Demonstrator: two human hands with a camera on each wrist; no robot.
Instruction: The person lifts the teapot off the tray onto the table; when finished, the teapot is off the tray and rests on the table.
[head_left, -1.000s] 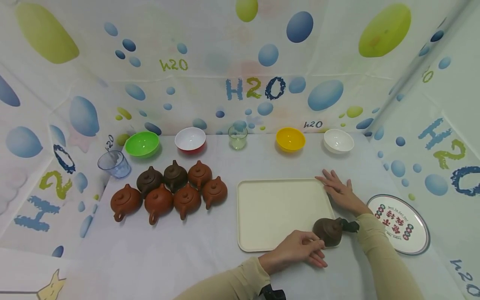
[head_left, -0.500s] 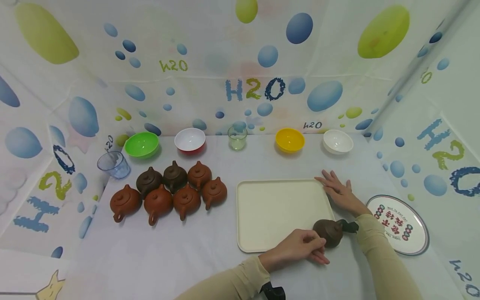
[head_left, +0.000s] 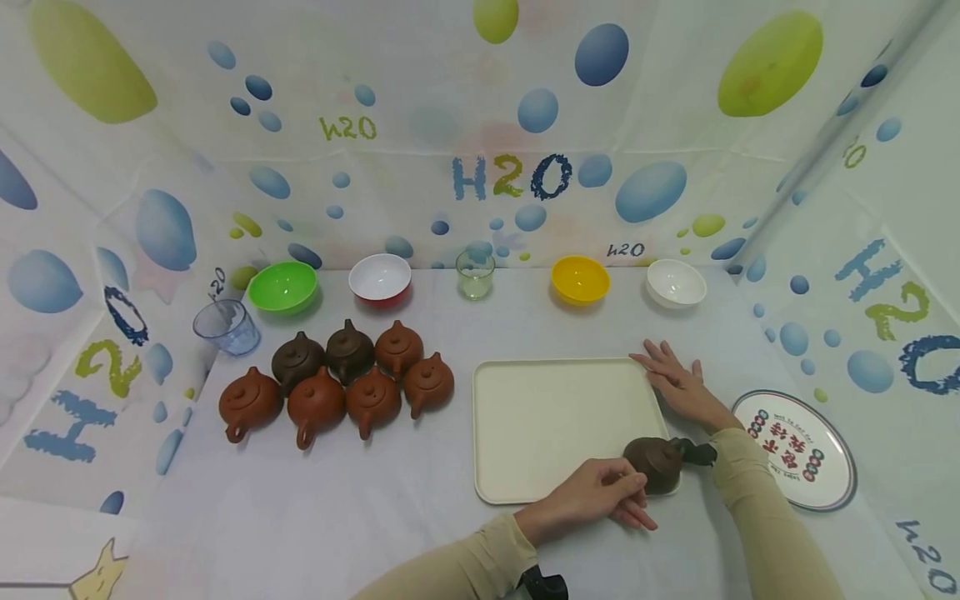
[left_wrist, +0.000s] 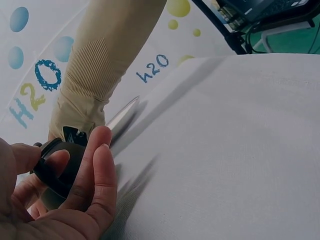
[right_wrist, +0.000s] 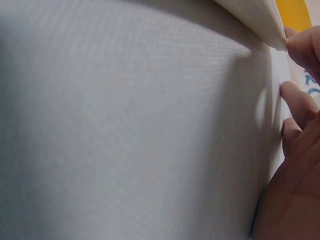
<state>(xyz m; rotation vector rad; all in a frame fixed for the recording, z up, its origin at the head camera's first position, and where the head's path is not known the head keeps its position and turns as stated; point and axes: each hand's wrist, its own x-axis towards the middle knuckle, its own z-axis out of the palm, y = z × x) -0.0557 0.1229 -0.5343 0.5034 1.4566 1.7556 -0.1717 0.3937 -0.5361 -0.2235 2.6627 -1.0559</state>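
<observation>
My left hand (head_left: 588,500) pinches the handle of a dark brown teapot (head_left: 654,467), which overlaps the near right corner of a cream rectangular tray (head_left: 558,425). In the left wrist view, the thumb and a finger meet at the handle (left_wrist: 52,182), while two other fingers stick out straight. My right hand (head_left: 678,385) lies with spread, mostly straight fingers at the tray's far right corner. Seen from the right wrist, a fingertip (right_wrist: 295,45) touches the tray's edge (right_wrist: 260,22).
Several reddish and dark teapots (head_left: 318,408) cluster at the left. Along the back stand a blue glass (head_left: 228,327), green bowl (head_left: 283,287), red-and-white bowl (head_left: 380,279), clear glass (head_left: 476,275), yellow bowl (head_left: 581,279) and white bowl (head_left: 677,283). An oval plate (head_left: 825,433) lies right.
The teapot in the left hand shifts very slightly, a few pixels right and then back left. The right hand and the tray stay in place.
</observation>
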